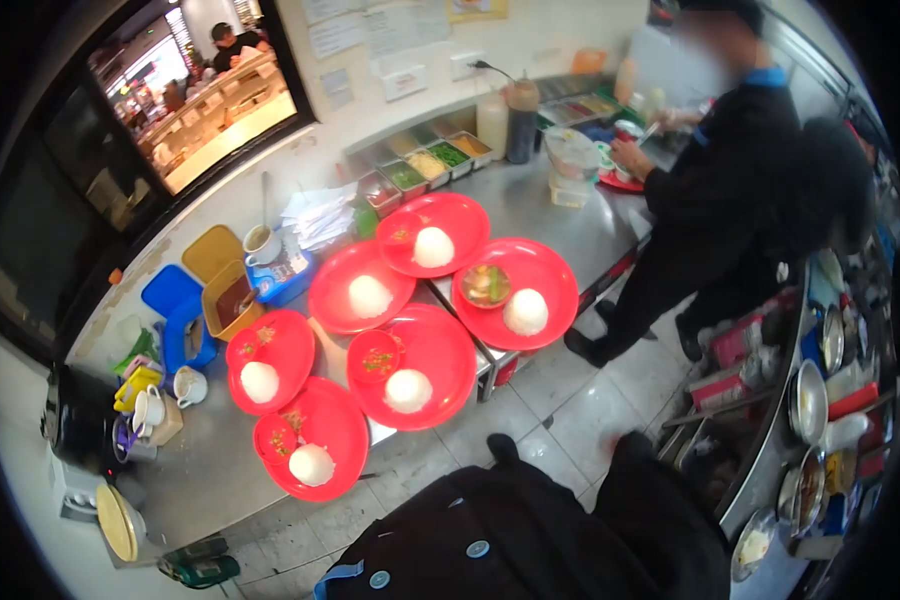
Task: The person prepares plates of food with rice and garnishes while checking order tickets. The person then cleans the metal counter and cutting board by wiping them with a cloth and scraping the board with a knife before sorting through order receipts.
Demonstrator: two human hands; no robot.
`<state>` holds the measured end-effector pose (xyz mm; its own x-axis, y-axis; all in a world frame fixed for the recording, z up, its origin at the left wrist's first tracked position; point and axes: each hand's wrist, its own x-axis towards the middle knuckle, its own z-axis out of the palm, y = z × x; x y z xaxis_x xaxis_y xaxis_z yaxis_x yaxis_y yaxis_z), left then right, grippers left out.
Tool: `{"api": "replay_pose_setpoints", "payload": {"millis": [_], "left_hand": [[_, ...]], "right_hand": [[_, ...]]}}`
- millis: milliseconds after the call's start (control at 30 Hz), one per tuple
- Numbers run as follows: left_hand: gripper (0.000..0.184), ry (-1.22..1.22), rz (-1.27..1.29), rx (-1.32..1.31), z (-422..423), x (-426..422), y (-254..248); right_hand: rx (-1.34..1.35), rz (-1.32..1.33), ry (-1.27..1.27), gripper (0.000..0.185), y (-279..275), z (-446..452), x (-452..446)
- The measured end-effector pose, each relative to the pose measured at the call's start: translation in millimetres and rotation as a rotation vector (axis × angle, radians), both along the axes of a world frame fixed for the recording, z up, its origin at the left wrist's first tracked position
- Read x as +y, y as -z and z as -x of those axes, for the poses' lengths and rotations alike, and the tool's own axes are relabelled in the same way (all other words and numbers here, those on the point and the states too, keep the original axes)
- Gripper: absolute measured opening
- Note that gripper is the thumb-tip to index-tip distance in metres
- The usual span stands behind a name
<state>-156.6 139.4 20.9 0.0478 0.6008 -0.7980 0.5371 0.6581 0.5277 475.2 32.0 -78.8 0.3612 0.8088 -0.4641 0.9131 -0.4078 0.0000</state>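
Observation:
Neither of my hands shows; only my black jacket (470,520) and dark legs fill the bottom. In front of me, several red plates (460,350) stand on a steel counter (210,470), each with a white rice mound (409,391). Some also carry a small red dish (375,357) with bits of food. The right-hand plate bears a bowl of vegetables (486,286) beside its rice mound (525,312).
A co-worker in black (725,150) stands at the counter's far end, hands over a red plate (622,183). Garnish trays (428,165) and sauce bottles (522,120) line the wall. Tubs (232,300) and cups stand left. Pans (810,400) crowd the right-hand side.

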Motion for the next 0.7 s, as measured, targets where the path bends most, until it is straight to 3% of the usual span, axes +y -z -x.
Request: {"api": "replay_pose_setpoints", "payload": {"millis": [100,167,233,300,333,367,400,433,467,500,567,633,700], "left_hand": [[0.051,0.262,0.119,0.001,5.6,0.8,-40.7],[0.051,0.553,0.31,-0.043,4.1,11.3,-100.4],[0.051,0.827,0.419,-0.134,10.2,41.9,-175.8],[0.052,0.882,0.291,-0.223,31.7,94.7,-254.5],[0.049,1.169,-0.352,-0.425,72.1,135.8,-240.6],[0.049,1.026,-0.553,-0.075,57.3,164.6,-319.0],[0.049,1.033,-0.517,0.129,64.9,209.6,-348.1],[0.048,0.709,-0.857,0.039,78.4,249.8,-354.1],[0.046,0.542,-1.143,0.001,85.2,296.6,-359.9],[0.047,0.278,-0.943,-0.083,84.4,332.0,-388.3],[0.051,-0.013,-1.251,0.072,105.7,420.9,-388.5],[0.056,-0.286,-1.292,-0.034,122.0,488.1,-395.2],[0.061,-0.449,-1.301,-0.008,135.1,544.1,-406.9]], "right_hand": [[0.318,0.104,-0.328,0.031,43.4,96.2,-76.8],[0.451,0.1,-0.429,0.035,31.7,139.7,-83.7],[0.41,0.134,-0.504,0.032,20.0,144.7,-73.3],[0.333,0.15,-0.532,0.027,15.3,156.3,-49.9],[0.288,0.155,-0.534,0.024,12.4,157.8,-37.8],[0.245,0.163,-0.528,0.022,10.0,159.1,-29.0],[0.204,0.173,-0.515,0.02,8.8,161.5,-21.7],[0.204,0.174,-0.521,0.02,9.7,160.6,-12.1],[0.03,-0.034,-0.541,0.018,11.7,153.7,-0.4],[-0.144,-0.236,-0.554,0.018,13.7,147.9,8.4],[-0.182,-0.224,-0.554,0.017,13.7,146.6,35.0],[-0.262,-0.198,-0.58,0.017,51.6,136.3,54.8],[-0.101,-0.029,-0.579,0.02,17.8,152.5,80.3]]}}
